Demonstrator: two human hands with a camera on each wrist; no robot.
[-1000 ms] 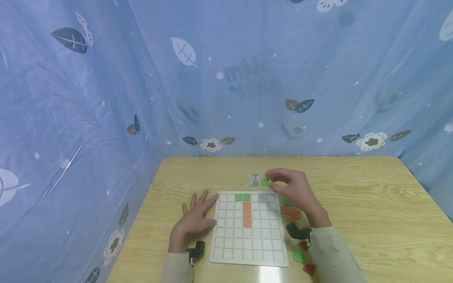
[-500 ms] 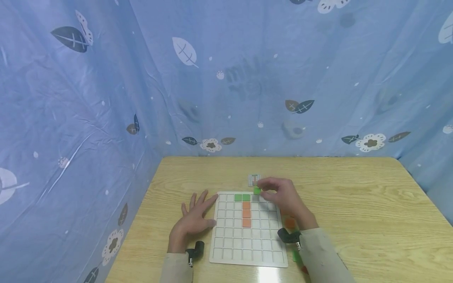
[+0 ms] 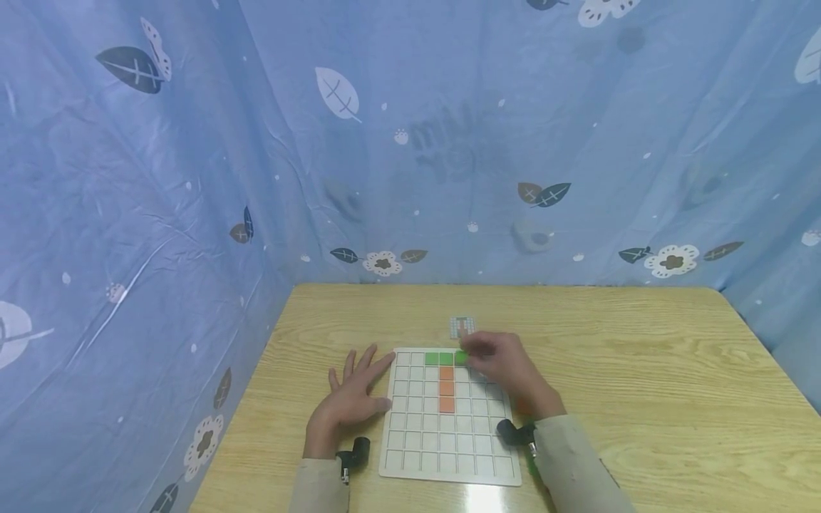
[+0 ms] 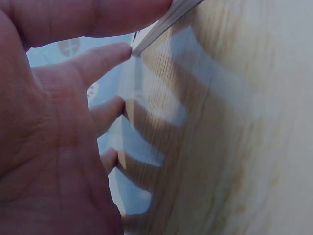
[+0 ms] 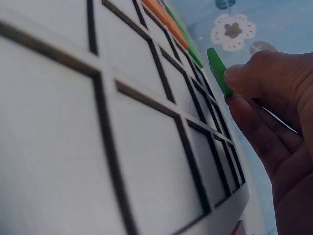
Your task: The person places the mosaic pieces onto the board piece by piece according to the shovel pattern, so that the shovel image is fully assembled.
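A white grid board (image 3: 417, 442) lies on the wooden table. Two green square tiles (image 3: 439, 358) sit in its far row, and a column of three orange tiles (image 3: 447, 388) runs toward me below the right one. My right hand (image 3: 503, 362) pinches another green tile (image 5: 218, 72) between thumb and fingers, over the far row just right of the two green ones. In the right wrist view that tile is tilted near the board's far edge. My left hand (image 3: 351, 399) lies spread at the board's left side, thumb and index fingertip at its edge.
A small card (image 3: 462, 327) with a printed grid pattern lies beyond the board. Loose orange (image 3: 523, 407) and green pieces lie right of the board, mostly hidden under my right forearm. A blue patterned curtain (image 3: 410, 142) hangs behind and left of the table.
My right hand has carried the green tile from beside the card toward me and left, over the board's far row. The left hand has stayed put.
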